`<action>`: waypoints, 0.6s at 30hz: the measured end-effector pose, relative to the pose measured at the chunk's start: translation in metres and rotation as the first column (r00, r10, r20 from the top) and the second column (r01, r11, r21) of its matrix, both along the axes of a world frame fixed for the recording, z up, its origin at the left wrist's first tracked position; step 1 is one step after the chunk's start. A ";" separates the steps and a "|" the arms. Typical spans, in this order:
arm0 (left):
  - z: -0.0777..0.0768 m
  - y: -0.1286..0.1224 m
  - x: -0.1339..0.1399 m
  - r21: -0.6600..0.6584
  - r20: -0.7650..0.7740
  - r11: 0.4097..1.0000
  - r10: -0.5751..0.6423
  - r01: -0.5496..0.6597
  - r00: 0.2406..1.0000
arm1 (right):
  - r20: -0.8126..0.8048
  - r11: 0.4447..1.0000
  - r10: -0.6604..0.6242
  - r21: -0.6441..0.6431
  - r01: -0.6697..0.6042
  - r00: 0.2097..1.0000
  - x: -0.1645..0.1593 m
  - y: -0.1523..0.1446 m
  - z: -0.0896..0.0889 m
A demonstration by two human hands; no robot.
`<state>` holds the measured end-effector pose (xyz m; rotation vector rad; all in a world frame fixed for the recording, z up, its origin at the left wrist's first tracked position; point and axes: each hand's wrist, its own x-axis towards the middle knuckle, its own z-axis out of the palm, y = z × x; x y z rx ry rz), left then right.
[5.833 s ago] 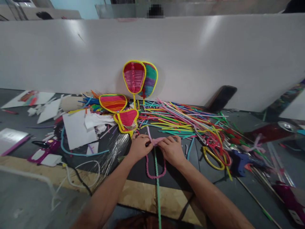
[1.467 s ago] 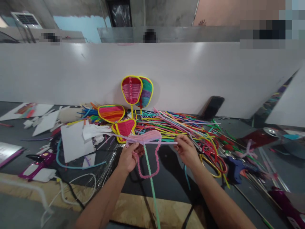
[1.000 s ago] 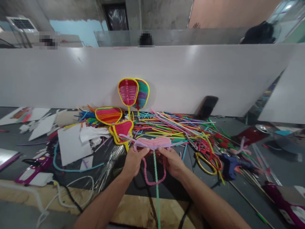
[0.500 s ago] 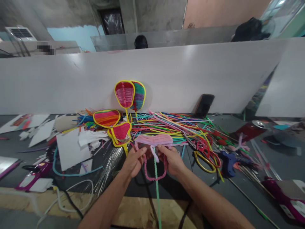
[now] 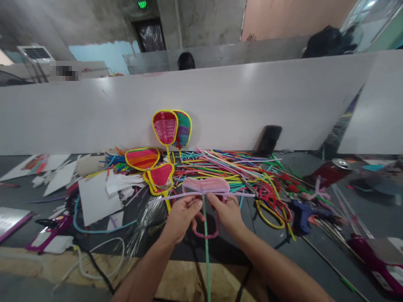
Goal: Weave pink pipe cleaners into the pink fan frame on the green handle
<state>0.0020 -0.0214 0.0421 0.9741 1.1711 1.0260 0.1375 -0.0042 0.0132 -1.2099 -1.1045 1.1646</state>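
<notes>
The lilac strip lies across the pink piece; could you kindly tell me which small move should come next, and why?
Perhaps bend the left end of the lilac strip around the green stem with the left hand: both ends jut out unheld, while the right hand has its thumb close to where strip and stem meet.

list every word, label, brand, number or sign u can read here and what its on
Nothing can be read for certain.
Glowing green rectangular sign at the top: lit characters, too blurred to read.
Red can with silver top: no brand legible.
Purple-and-grey plastic device at lower right: any markings too small to read.
Pink fuzzy pipe-cleaner piece: no lettering visible.
</notes>
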 end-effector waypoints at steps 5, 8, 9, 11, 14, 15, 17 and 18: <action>-0.002 0.005 -0.001 0.004 -0.026 0.995 0.098 -0.098 0.995 | -0.075 0.979 0.168 0.130 -0.157 0.983 -0.003 -0.007 0.017; -0.004 0.005 -0.003 0.000 -0.056 0.991 0.136 -0.136 0.989 | -0.096 0.968 0.211 0.160 -0.194 0.973 -0.004 -0.007 0.016; -0.004 0.005 -0.004 0.007 -0.065 0.987 0.159 -0.159 0.985 | -0.113 0.969 0.198 0.171 -0.177 0.974 -0.003 -0.006 0.015; -0.003 0.005 -0.006 0.021 -0.080 0.979 0.204 -0.203 0.976 | -0.171 0.976 0.149 0.181 -0.118 0.974 -0.002 -0.004 0.011; -0.001 0.005 -0.009 0.035 -0.077 0.970 0.244 -0.242 0.967 | -0.225 0.985 0.059 0.169 -0.021 0.973 0.002 -0.001 0.008; -0.001 0.005 -0.010 0.037 -0.074 0.969 0.247 -0.245 0.966 | -0.218 0.985 0.033 0.172 0.005 0.975 0.004 -0.001 0.008; -0.003 0.005 -0.011 0.040 -0.067 0.966 0.256 -0.254 0.964 | -0.169 0.979 -0.002 0.201 0.037 0.986 0.006 0.000 0.007; -0.004 0.005 -0.011 0.039 -0.064 0.966 0.256 -0.254 0.964 | -0.137 0.973 -0.013 0.225 0.043 0.991 0.008 0.001 0.007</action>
